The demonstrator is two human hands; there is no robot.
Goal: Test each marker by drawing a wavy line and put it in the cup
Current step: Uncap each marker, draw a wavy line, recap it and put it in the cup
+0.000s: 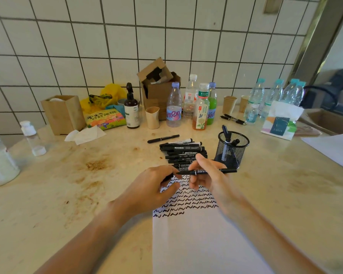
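I'm seeing the right hand (206, 175) pinching a slim black marker (212, 171) w/ white label, held level over the paper (196, 244). Left hand (152, 186) is curling round something dark, can't tell what. Approx. 10 markers are lying in a pile (183, 153) beyond; 3 are standing in the mesh cup (232, 148).

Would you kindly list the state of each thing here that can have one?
Black marker in hand: level, above the sheet.
Right hand: grips that marker.
Left hand: curled at the marker's tip end; whether it holds a cap, unclear.
Black mesh cup: upright, a few markers inside.
Pile of black markers: lying on the counter, capped.
White paper sheet: rows of wavy lines on top part.
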